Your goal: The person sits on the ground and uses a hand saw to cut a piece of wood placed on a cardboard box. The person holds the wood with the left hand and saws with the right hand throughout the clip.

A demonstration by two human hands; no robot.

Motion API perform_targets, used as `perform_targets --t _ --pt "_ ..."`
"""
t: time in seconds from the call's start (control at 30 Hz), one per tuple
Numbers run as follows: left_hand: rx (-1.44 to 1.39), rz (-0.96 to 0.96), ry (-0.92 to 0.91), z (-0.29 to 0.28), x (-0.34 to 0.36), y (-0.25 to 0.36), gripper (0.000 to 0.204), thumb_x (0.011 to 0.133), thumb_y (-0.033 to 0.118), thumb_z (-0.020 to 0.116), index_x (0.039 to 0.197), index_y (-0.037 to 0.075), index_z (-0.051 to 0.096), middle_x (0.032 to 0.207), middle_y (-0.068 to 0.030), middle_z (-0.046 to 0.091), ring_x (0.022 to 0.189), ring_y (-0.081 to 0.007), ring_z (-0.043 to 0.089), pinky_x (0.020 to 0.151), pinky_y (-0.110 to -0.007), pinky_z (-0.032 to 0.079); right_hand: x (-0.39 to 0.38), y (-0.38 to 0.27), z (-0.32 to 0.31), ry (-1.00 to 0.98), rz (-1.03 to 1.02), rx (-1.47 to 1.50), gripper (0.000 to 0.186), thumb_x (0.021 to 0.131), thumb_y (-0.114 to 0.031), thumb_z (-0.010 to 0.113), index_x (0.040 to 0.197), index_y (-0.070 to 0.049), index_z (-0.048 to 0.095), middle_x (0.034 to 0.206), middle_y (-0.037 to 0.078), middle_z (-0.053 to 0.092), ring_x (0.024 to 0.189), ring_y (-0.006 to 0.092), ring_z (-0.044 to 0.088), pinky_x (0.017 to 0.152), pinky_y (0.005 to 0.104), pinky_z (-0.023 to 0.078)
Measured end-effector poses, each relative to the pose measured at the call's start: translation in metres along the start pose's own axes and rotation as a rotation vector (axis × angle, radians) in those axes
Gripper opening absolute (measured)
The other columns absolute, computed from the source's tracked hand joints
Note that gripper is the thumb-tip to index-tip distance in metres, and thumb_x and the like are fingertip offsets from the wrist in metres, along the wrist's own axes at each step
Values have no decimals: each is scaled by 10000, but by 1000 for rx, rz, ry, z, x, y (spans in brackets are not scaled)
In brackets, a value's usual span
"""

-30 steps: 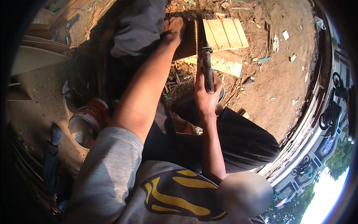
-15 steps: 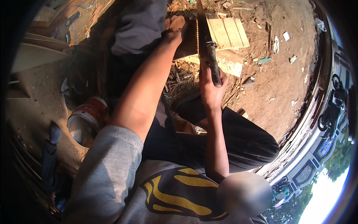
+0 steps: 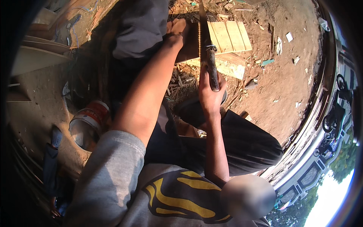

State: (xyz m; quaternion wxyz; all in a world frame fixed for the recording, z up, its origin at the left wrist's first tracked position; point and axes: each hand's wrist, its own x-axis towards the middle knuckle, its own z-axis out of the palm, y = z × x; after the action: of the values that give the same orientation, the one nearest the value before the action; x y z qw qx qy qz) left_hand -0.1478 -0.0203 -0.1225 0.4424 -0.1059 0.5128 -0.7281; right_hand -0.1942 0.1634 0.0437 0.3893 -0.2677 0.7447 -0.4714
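My right hand (image 3: 211, 94) is closed round the dark handle of a hand saw (image 3: 204, 28), whose narrow blade points away from me. The blade lies over a pale wooden board (image 3: 228, 36) with several lines across it. A toothed, sunlit strip runs along the blade's left side. My left hand (image 3: 177, 28) bears down on the shaded left part of the board, fingers bent, beside my trousered leg. Its fingertips are partly hidden. Another pale piece of wood (image 3: 230, 66) lies under the board's near edge.
Wood chips (image 3: 181, 81) litter the dirt ground. On the left stand a red and white bucket (image 3: 89, 119) and some leaning panels (image 3: 41, 60). My bent right knee (image 3: 261, 147) is near the right forearm. Another person's arm (image 3: 50, 166) shows at lower left; parked motorcycles (image 3: 334, 117) are far right.
My right hand has drawn the saw a little toward me and slightly left. My left hand stays in place on the board.
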Motion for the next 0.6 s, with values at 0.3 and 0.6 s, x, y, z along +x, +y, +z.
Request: perform_targets --t 0.3,0.6 --pt "-1157 -353 -109 -19 17 23 82 760 167 487 802 217 437 668 32 408 669 -80 461 658 -249 383 -82 12 -25 45 -31 -167 212 847 -122 567 686 -6 495 556 -38 426 517 31 344 452 236 276" --pt "20 -118 -189 -19 63 95 328 725 352 461 432 255 350 542 111 373 596 -45 405 940 -340 257 -85 20 -55 -45 97 -38 168 829 -125 577 729 5 543 576 14 505 526 68 446 488 251 383"
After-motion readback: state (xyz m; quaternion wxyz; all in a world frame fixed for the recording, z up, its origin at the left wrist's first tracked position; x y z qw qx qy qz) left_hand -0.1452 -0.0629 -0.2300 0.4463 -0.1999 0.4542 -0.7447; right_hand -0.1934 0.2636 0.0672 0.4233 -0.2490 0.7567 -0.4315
